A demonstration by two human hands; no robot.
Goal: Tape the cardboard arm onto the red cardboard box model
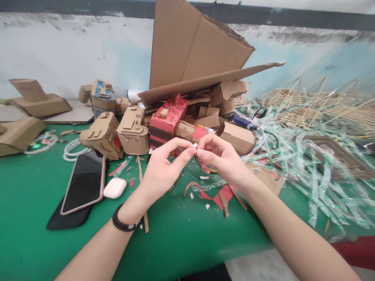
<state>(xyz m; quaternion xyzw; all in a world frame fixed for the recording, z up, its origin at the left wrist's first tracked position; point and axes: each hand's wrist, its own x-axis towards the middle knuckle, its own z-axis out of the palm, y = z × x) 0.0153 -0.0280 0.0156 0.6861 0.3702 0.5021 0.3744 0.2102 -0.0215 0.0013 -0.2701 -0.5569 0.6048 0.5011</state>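
1. Left hand (pixel 162 166) and right hand (pixel 219 156) meet mid-scene, fingertips pinching a small white piece (pixel 195 145) between them.
2. That piece looks light, probably thin and easily creased; a gentle edge hold should suit it.
3. Farther off, slightly left, sits a red box (pixel 160 125).

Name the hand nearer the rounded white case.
Left. The left hand is to the right of the white case and slightly beyond; the right hand is farther right.

The phone (pixel 84 181) lies left of the earbud case (pixel 115 188). Tangled strips (pixel 293 164) fill the frame's right side.
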